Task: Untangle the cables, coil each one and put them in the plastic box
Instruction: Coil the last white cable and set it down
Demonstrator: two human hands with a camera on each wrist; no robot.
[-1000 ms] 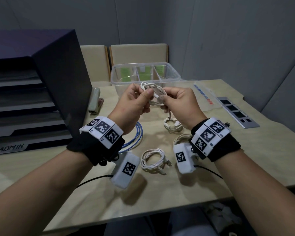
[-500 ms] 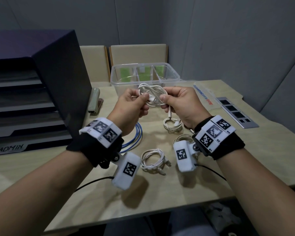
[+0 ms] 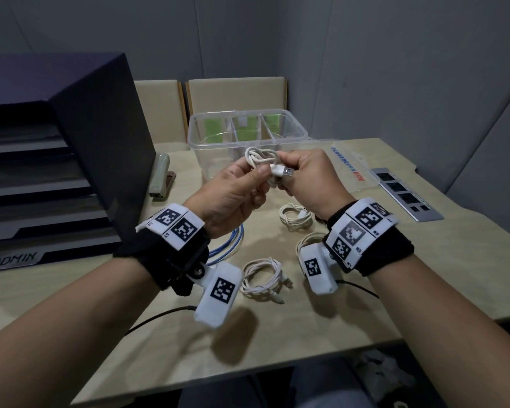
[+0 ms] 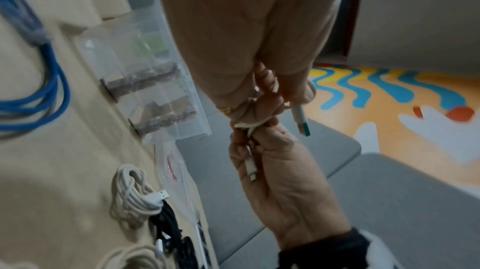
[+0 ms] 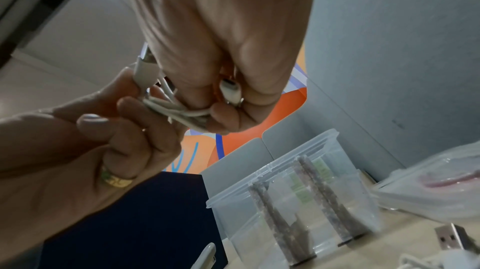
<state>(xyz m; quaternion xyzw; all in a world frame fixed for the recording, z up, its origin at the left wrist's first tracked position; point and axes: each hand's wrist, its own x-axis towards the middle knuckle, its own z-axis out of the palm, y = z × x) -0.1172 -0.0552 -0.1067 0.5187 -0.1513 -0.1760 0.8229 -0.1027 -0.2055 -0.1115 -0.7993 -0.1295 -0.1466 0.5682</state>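
White cable (image 3: 261, 160), wound into a small coil, is held in the air above the middle of the tabletop (image 3: 365, 275), just in front of the plastic box (image 3: 295, 128). The left hand (image 3: 233, 192) has its grip closed on the coil, thumb pressed against the loops. The right hand (image 3: 309, 178) has its grip closed on the opposite side of the same coil. A USB plug (image 3: 283, 171) projects between the two hands, pointing right. In the left wrist view a second, smaller connector (image 4: 251, 167) lies against the right palm.

The plastic box stands near the far edge of the tabletop; it is clear, open at the top and divided into compartments. Its lid (image 3: 351, 166) lies just beside it to the right.

Resting on the tabletop below the hands:
- one white coil (image 3: 293, 217) near the right wrist;
- one white coil (image 3: 262, 276) nearer the front edge;
- a blue cable (image 3: 233, 245), partly hidden by the left wrist.

A dark tray cabinet (image 3: 71, 172) occupies the left side.
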